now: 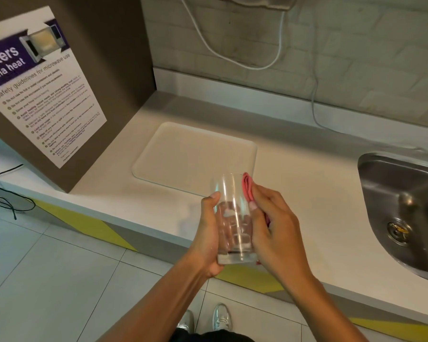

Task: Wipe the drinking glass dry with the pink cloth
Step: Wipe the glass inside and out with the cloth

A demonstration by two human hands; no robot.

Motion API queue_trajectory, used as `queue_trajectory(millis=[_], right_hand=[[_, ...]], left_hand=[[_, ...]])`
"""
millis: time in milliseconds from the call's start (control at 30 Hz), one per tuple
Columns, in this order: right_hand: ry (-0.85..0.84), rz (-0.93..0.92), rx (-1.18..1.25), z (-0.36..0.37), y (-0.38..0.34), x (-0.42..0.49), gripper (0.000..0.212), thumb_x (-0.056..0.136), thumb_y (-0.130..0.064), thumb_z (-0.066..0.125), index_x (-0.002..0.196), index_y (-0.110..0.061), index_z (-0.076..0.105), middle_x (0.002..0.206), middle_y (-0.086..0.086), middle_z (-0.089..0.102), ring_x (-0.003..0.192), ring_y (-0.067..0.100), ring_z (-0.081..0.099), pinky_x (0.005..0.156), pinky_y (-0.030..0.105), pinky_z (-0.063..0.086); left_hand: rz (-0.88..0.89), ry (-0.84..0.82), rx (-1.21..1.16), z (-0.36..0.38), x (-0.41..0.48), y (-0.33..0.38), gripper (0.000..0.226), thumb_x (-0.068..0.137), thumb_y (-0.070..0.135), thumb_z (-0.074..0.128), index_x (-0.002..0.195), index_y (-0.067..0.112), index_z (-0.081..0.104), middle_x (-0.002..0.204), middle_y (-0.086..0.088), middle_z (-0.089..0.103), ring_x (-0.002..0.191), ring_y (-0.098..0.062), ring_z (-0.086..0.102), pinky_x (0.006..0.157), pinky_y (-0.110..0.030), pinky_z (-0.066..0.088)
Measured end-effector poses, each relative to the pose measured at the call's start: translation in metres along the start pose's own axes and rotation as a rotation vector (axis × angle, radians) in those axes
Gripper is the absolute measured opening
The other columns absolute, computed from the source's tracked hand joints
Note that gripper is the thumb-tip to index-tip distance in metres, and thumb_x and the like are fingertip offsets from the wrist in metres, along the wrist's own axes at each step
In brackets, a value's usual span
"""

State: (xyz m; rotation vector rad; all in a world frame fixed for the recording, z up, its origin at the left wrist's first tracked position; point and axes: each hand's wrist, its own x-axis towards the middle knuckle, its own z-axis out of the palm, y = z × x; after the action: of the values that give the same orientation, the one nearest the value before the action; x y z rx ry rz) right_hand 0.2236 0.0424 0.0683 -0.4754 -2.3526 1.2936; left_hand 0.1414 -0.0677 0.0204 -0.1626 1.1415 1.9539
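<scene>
Here's the glass point(234, 218), clear and smooth-walled with a thick base, held up in front of the person just this side of the surface point(307, 183) edge, nearer the camera than the pale tray point(195, 154). Its long axis runs close to upright, mouth tipped a little away from the body, base towards it. The left hand point(209, 235) has it firmly: that grip is wrapped round the lower half, thumb up the near wall, fingers showing through the glass on the far side. Pressed against the glass's right flank is the right hand point(273, 228), its grip closed on the pink cloth point(248, 190), which is bunched into soft folds between the fingers and the wall, a tuft poking out near the rim and a scrap peeping below by the base. So cloth and glass are touching, side on, and the cloth hand is the working one; by my reading the wipe is under way on the outside wall, and the next stroke wants the cloth to travel along that upright axis or round it while the left hand turns the glass. The inside looks untouched, though I can't tell for sure. Off beyond the right hand sits the steel sink point(403, 208), dull and brushed, well apart from the glass.
</scene>
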Motion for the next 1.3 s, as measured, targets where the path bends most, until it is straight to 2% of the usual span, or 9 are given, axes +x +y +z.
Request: queue_trajectory(millis=[167,300,467,633,767,900,1067,1200,1300], right_hand=[[-0.156,-0.127,-0.126,0.003,-0.005,-0.045,0.054,0.103,-0.026,0.048,0.154,-0.041,0.04,0.149,-0.018,0.044,0.137,0.007,0.047,0.11,0.02,0.044],[-0.081,-0.068,-0.079,-0.002,-0.001,-0.027,0.057,0.103,-0.008,0.053,0.15,-0.04,0.046,0.141,-0.022,0.05,0.132,0.0,0.051,0.107,0.014,0.044],[-0.197,-0.183,-0.296,0.0,-0.008,-0.053,0.072,0.095,-0.006,0.065,0.155,-0.037,0.04,0.15,-0.007,0.045,0.138,0.008,0.045,0.112,0.025,0.043],[-0.108,-0.105,-0.197,-0.003,-0.007,-0.034,0.059,0.1,-0.006,0.059,0.151,-0.033,0.046,0.148,-0.015,0.046,0.137,0.002,0.045,0.114,0.026,0.042],[-0.222,-0.254,-0.369,0.003,-0.016,-0.049,0.067,0.091,-0.003,0.069,0.151,-0.027,0.048,0.149,-0.002,0.049,0.139,0.012,0.043,0.115,0.017,0.033],[-0.158,-0.191,-0.282,-0.005,-0.004,-0.049,0.06,0.096,-0.004,0.062,0.149,-0.031,0.05,0.15,-0.009,0.048,0.134,0.003,0.047,0.112,0.027,0.046],[-0.15,-0.165,-0.266,0.005,-0.011,-0.039,0.062,0.1,-0.008,0.058,0.153,-0.035,0.043,0.153,-0.012,0.041,0.142,0.004,0.04,0.117,0.024,0.038],[-0.198,-0.167,-0.241,0.0,-0.002,-0.054,0.059,0.097,-0.005,0.059,0.149,-0.033,0.051,0.149,-0.012,0.048,0.14,0.003,0.043,0.115,0.021,0.039],[-0.107,-0.095,-0.118,0.001,0.0,-0.035,0.051,0.103,-0.008,0.055,0.147,-0.032,0.052,0.144,-0.018,0.051,0.137,0.0,0.047,0.113,0.02,0.041]], left_hand=[[0.061,0.038,-0.009,-0.01,0.006,0.01,0.083,0.085,0.079,0.05,0.114,0.006,0.078,0.093,-0.02,0.081,0.081,-0.033,0.078,0.071,-0.041,0.064],[0.029,0.036,-0.001,-0.01,0.006,-0.003,0.071,0.094,0.075,0.045,0.091,0.018,0.087,0.084,-0.013,0.082,0.077,-0.029,0.08,0.067,-0.039,0.064],[0.075,0.098,0.086,-0.009,0.01,0.009,0.082,0.079,0.084,0.05,0.11,0.012,0.074,0.092,-0.018,0.082,0.08,-0.032,0.078,0.074,-0.044,0.06],[0.019,0.1,0.079,-0.005,0.007,-0.003,0.076,0.076,0.081,0.055,0.098,0.016,0.085,0.092,-0.019,0.081,0.081,-0.032,0.079,0.07,-0.041,0.063],[0.052,0.119,0.092,-0.01,0.012,0.004,0.079,0.072,0.087,0.053,0.1,0.019,0.083,0.093,-0.017,0.083,0.083,-0.031,0.08,0.071,-0.04,0.061],[0.032,0.087,0.076,-0.01,0.007,-0.002,0.07,0.074,0.083,0.055,0.086,0.02,0.085,0.089,-0.017,0.08,0.077,-0.031,0.079,0.073,-0.043,0.062],[-0.001,0.11,0.02,-0.008,0.008,-0.001,0.092,0.072,0.084,0.058,0.121,0.008,0.076,0.092,-0.02,0.079,0.074,-0.031,0.079,0.06,-0.04,0.063],[0.02,0.176,0.049,-0.015,0.011,0.005,0.085,0.071,0.087,0.053,0.11,0.014,0.074,0.099,-0.018,0.083,0.09,-0.037,0.077,0.082,-0.049,0.059],[-0.005,0.178,0.018,-0.007,0.008,0.004,0.091,0.074,0.084,0.056,0.115,0.005,0.075,0.103,-0.023,0.08,0.088,-0.038,0.077,0.079,-0.048,0.061]])
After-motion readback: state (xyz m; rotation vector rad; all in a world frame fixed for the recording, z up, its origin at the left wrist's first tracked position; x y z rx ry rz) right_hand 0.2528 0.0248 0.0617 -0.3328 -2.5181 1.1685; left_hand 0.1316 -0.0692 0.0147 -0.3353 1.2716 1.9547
